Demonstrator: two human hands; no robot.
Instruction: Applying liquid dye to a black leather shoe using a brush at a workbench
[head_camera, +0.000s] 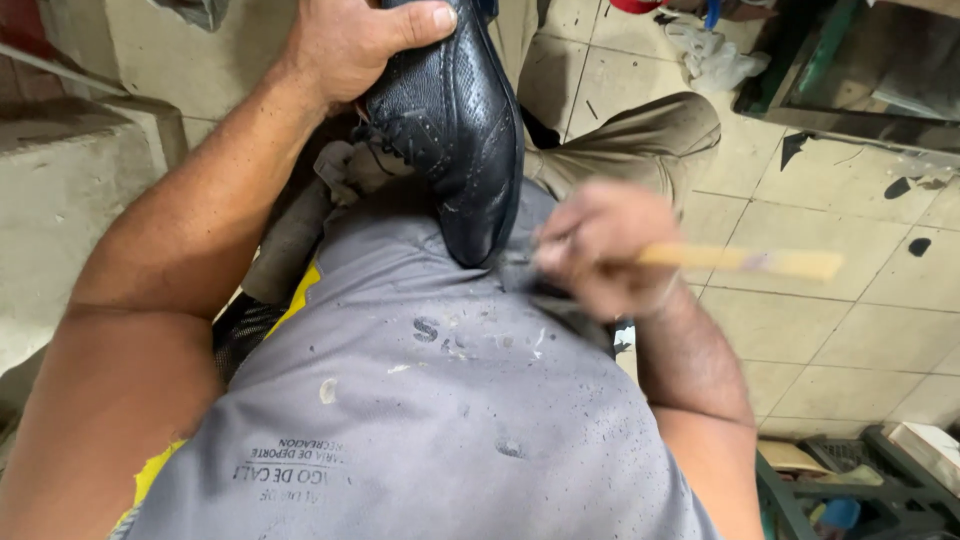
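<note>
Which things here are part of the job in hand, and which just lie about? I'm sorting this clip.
In hand:
- black shoe, held at the heel end by the left hand
- wooden-handled brush, blurred, in the right hand

Lying about:
- white rag on the tiled floor
- green crate, bottom right

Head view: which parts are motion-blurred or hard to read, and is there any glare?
Head view: the right hand and its wooden-handled brush are smeared by motion blur; the left hand and black shoe are sharp, with soft sheen on the leather; wide-angle distortion bends the floor tiles; lighting is even, without hard shadows.
</note>
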